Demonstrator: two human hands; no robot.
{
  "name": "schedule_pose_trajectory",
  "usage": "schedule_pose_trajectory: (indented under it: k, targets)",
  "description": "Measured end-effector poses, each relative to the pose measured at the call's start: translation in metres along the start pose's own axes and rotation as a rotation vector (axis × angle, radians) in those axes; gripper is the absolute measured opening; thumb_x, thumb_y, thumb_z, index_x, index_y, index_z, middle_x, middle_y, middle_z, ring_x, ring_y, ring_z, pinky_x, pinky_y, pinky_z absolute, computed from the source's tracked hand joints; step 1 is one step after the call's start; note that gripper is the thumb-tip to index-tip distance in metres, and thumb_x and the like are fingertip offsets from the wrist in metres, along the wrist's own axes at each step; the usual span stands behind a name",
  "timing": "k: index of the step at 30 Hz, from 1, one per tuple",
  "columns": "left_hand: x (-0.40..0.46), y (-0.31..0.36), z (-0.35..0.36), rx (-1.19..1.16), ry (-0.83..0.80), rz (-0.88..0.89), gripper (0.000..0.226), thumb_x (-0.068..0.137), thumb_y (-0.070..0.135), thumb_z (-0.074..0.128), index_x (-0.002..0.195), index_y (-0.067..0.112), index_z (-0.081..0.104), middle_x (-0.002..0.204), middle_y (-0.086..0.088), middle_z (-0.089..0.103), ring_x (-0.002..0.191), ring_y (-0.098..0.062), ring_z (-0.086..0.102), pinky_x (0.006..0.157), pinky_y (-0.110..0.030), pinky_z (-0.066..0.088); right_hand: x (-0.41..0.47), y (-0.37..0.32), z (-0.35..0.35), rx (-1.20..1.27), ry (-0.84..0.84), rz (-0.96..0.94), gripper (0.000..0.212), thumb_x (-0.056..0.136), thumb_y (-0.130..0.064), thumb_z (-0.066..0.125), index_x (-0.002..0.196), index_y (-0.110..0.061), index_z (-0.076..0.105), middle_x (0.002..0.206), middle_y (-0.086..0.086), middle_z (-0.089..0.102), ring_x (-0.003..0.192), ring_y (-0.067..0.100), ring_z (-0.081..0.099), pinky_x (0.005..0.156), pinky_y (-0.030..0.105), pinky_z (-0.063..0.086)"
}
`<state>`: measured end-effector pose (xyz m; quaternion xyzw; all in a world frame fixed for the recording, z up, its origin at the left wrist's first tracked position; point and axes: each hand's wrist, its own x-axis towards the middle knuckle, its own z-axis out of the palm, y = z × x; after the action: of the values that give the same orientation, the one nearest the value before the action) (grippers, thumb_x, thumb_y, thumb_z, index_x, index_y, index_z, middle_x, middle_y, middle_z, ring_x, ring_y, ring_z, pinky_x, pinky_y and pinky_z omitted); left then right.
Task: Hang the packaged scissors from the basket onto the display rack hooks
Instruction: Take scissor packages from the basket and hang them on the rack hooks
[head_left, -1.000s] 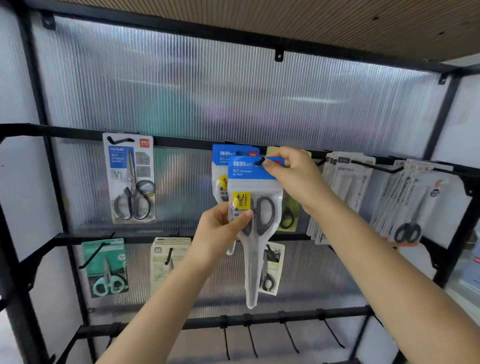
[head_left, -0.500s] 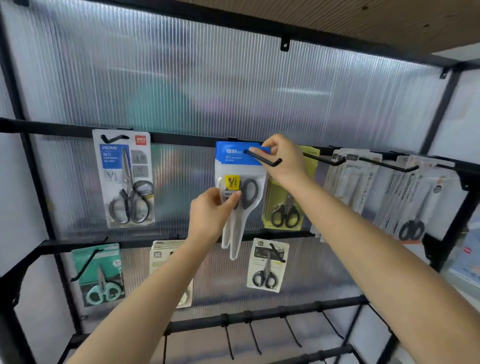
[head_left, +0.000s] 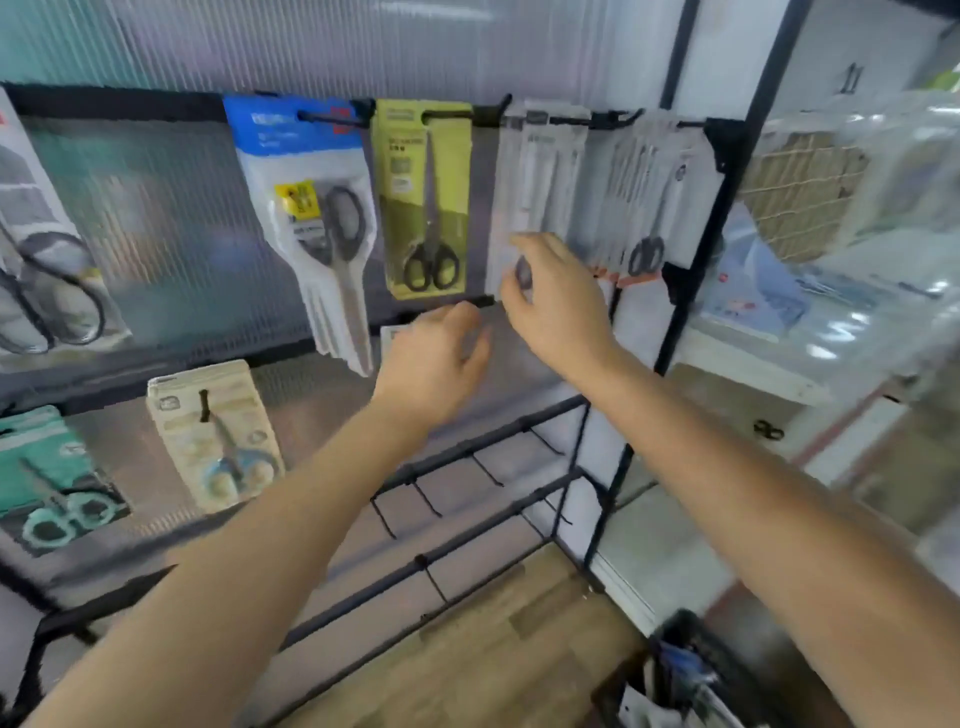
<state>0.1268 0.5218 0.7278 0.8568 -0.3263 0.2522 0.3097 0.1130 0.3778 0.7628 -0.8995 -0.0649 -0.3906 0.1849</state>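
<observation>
The blue-topped scissors pack (head_left: 311, 218) hangs on a hook of the upper rack bar, free of both hands. My left hand (head_left: 434, 366) hovers below and right of it with loosely curled fingers, holding nothing. My right hand (head_left: 556, 296) is in front of the white scissors packs (head_left: 540, 171), fingers relaxed, nothing in it. The basket (head_left: 691, 670) shows at the bottom right edge with packs inside. The frame is blurred by motion.
A yellow-green scissors pack (head_left: 423, 197) hangs beside the blue one. More packs hang at right (head_left: 649, 197), at left (head_left: 41, 260) and on the lower row (head_left: 218, 436). Bare black hooks (head_left: 426, 499) stick out from the lower bars. Wooden floor (head_left: 483, 649) lies below.
Both hands have let go of the blue-topped pack, which now hangs on its hook. The hands have dropped down and right, and the view has swung right and downward.
</observation>
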Motion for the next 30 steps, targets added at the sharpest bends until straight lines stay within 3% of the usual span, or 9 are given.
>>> schedule_pose_trajectory:
  k: [3,7,9,13,15,18,20,26,30]
  targets:
    - [-0.001,0.036,0.059,-0.062,-0.187,0.080,0.057,0.084,0.040,0.031,0.110,-0.003,0.058,0.102,-0.024,0.062,0.095,-0.038,0.058,0.074,-0.043,0.047,-0.059,0.053,-0.019,-0.124,-0.034,0.174,0.038,0.095,-0.019,0.047,0.126,0.001,0.052,0.122,0.018,0.058,0.108,0.034,0.056,0.085,0.040,0.046]
    - [-0.030,0.090,0.149,-0.105,-0.479,0.121,0.032,0.094,0.024,0.046,0.110,-0.001,0.055,0.112,-0.021,0.058,0.106,-0.036,0.054,0.079,-0.039,0.043,-0.157,0.120,-0.045,-0.245,-0.143,0.462,0.039,0.094,-0.016,0.048,0.129,0.000,0.049,0.123,0.019,0.056,0.108,0.036,0.054,0.088,0.041,0.041]
    - [-0.051,0.116,0.193,-0.140,-0.632,0.184,0.029,0.094,0.021,0.048,0.112,0.000,0.054,0.114,-0.021,0.056,0.108,-0.037,0.053,0.084,-0.042,0.045,-0.210,0.147,-0.060,-0.306,-0.197,0.579,0.039,0.095,-0.017,0.047,0.130,0.000,0.047,0.126,0.018,0.054,0.111,0.035,0.053,0.090,0.040,0.041]
    - [-0.100,0.167,0.261,-0.073,-0.855,0.254,0.046,0.100,0.028,0.038,0.140,0.005,0.035,0.144,-0.015,0.039,0.131,-0.028,0.037,0.103,-0.036,0.031,-0.313,0.199,-0.079,-0.357,-0.340,0.862,0.038,0.096,-0.016,0.045,0.130,0.001,0.045,0.126,0.019,0.052,0.109,0.036,0.053,0.086,0.039,0.042]
    - [-0.123,0.179,0.293,-0.065,-0.965,0.272,0.045,0.100,0.027,0.038,0.140,0.007,0.035,0.145,-0.013,0.037,0.132,-0.025,0.036,0.104,-0.035,0.027,-0.361,0.222,-0.082,-0.369,-0.362,0.990,0.037,0.095,-0.014,0.044,0.128,0.002,0.046,0.125,0.020,0.052,0.109,0.037,0.054,0.087,0.042,0.045]
    - [-0.151,0.191,0.348,-0.129,-1.036,0.223,0.023,0.092,0.029,0.041,0.106,0.014,0.050,0.108,-0.009,0.054,0.104,-0.028,0.054,0.088,-0.038,0.043,-0.431,0.249,-0.080,-0.370,-0.481,1.144,0.044,0.098,-0.019,0.042,0.137,0.001,0.040,0.141,0.015,0.044,0.129,0.028,0.043,0.104,0.035,0.037]
    - [-0.169,0.203,0.378,-0.130,-1.103,0.156,0.011,0.092,0.024,0.044,0.093,0.015,0.049,0.091,-0.003,0.051,0.087,-0.020,0.053,0.076,-0.027,0.040,-0.477,0.268,-0.076,-0.349,-0.589,1.224,0.046,0.098,-0.026,0.042,0.139,-0.004,0.038,0.142,0.011,0.043,0.129,0.024,0.042,0.104,0.033,0.038]
    - [-0.248,0.201,0.488,-0.122,-1.400,-0.095,0.036,0.096,0.022,0.047,0.128,0.008,0.048,0.125,-0.008,0.054,0.116,-0.026,0.051,0.092,-0.037,0.042,-0.588,0.315,-0.060,-0.278,-0.697,1.408,0.041,0.094,-0.022,0.044,0.134,-0.012,0.045,0.128,0.007,0.053,0.110,0.023,0.054,0.084,0.034,0.049]
    - [-0.310,0.169,0.566,-0.087,-1.506,-0.266,0.033,0.097,0.023,0.044,0.125,0.006,0.050,0.119,-0.011,0.058,0.111,-0.028,0.056,0.089,-0.032,0.044,-0.648,0.362,-0.022,-0.263,-0.793,1.472,0.027,0.097,-0.022,0.041,0.122,-0.014,0.047,0.118,0.002,0.055,0.102,0.018,0.055,0.077,0.026,0.043]
